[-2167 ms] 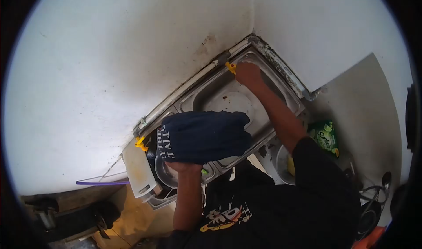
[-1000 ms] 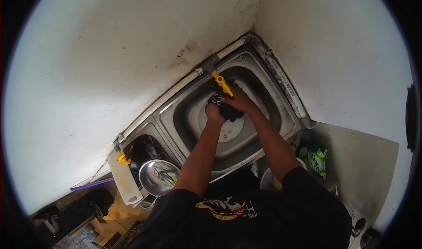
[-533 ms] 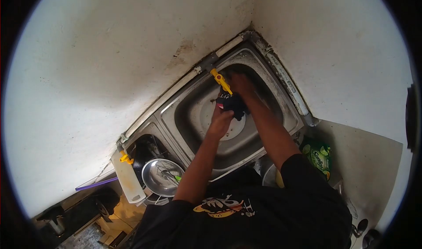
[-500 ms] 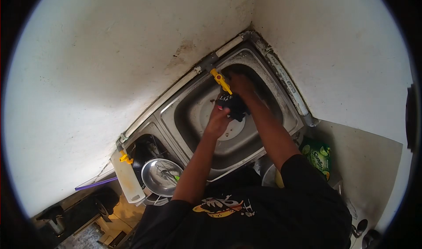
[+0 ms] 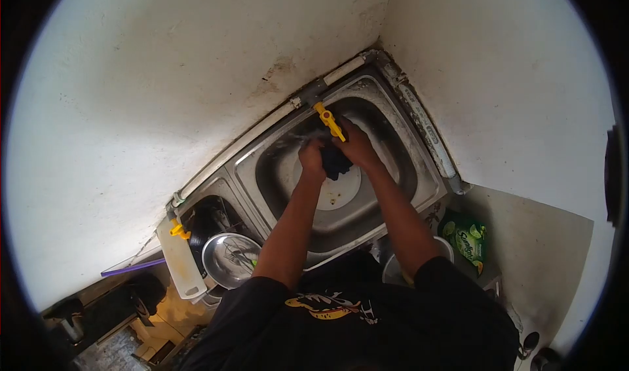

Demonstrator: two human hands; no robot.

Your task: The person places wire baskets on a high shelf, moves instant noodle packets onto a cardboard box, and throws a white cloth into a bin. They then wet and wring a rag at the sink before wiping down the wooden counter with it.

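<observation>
Left hand [image 5: 312,158] has come up toward the spout since the last frame, and the right hand [image 5: 357,147] has slid down toward the wearer; water now sprays at the basin's eleven o'clock. Both hands work inside the big steel basin [image 5: 321,240]. Outside it, a green Sunlight packet [image 5: 464,240] lies at four o'clock, with a cutting board [image 5: 180,259] and a smaller metal bowl [image 5: 229,259] holding utensils at eight. A pale plate [image 5: 344,194] sits inside the basin. Over it is the bunched dark cloth [image 5: 336,163], each grip clenched on it, left at nine o'clock, right at two. Just beside the right hand, the yellow tap [image 5: 329,122] points down from twelve.
</observation>
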